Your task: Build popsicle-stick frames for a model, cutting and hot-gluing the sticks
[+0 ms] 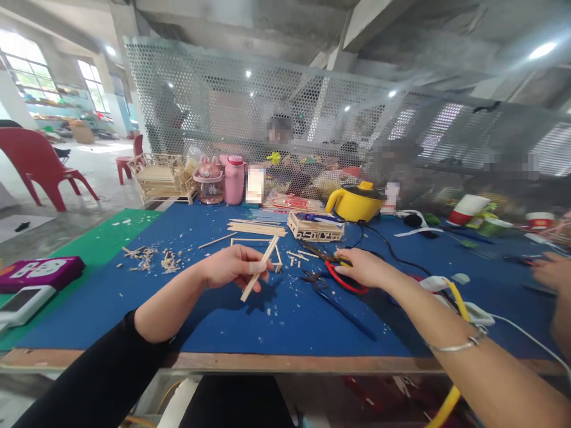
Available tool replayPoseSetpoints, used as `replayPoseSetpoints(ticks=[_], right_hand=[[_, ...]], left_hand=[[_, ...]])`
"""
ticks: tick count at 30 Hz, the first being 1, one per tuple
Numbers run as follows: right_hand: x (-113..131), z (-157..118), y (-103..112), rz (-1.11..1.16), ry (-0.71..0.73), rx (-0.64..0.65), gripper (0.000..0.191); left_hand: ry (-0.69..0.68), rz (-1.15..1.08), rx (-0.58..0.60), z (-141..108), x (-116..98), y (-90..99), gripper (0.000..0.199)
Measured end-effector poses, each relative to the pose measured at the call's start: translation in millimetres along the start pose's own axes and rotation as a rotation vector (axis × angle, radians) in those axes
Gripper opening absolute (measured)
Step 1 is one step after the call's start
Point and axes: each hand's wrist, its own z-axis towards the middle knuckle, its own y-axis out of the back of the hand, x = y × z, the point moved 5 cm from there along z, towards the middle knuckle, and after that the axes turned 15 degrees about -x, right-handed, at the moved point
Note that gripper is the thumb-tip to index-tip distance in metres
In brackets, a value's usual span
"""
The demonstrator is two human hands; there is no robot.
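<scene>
My left hand (pixel 238 267) is closed around a few thin wooden sticks (pixel 261 267), held tilted above the blue mat. Off to the right, my right hand (pixel 363 266) has its fingers closed at the yellow-and-red-handled cutting tool (pixel 342 277), whose dark jaws point left and away. Blue-handled pliers (pixel 341 310) lie on the mat between my hands. Behind my left hand, a small frame of sticks (pixel 252 241) lies partly hidden. Short cut stick pieces (pixel 294 260) are scattered beside it.
A small wooden box (pixel 316 229) and a bundle of sticks (pixel 256 227) lie behind. Wood scraps (pixel 154 260) sit to the left. Farther back stand a yellow pot (pixel 359 203), a pink bottle (pixel 234 181) and a mesh screen (pixel 214 107). Another person's hand (pixel 553 270) is at right.
</scene>
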Motion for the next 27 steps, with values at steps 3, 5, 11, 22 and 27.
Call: replayPoseSetpoints(ticks=[3,5,11,22,27], right_hand=[[44,6,26,0.044,0.084,-0.142,0.034],[85,5,34,0.292,0.276,-0.193,0.034],[125,10,-5,0.463,0.361,-0.096,0.024],[124,9,-40,0.352,0.379,-0.04,0.024],[116,11,-41,0.352,0.411,-0.086,0.024]], left_hand=[[-0.098,0.446,-0.112,8,-28,20.8,0.029],[-0.218,0.773,-0.094,18,-47,22.2,0.019],[-0.166,0.954,-0.004,44,-46,19.1,0.02],[-0.559,0.886,-0.376,22,-19,31.7,0.027],[-0.575,0.826,-0.692,4,-12,62.0,0.035]])
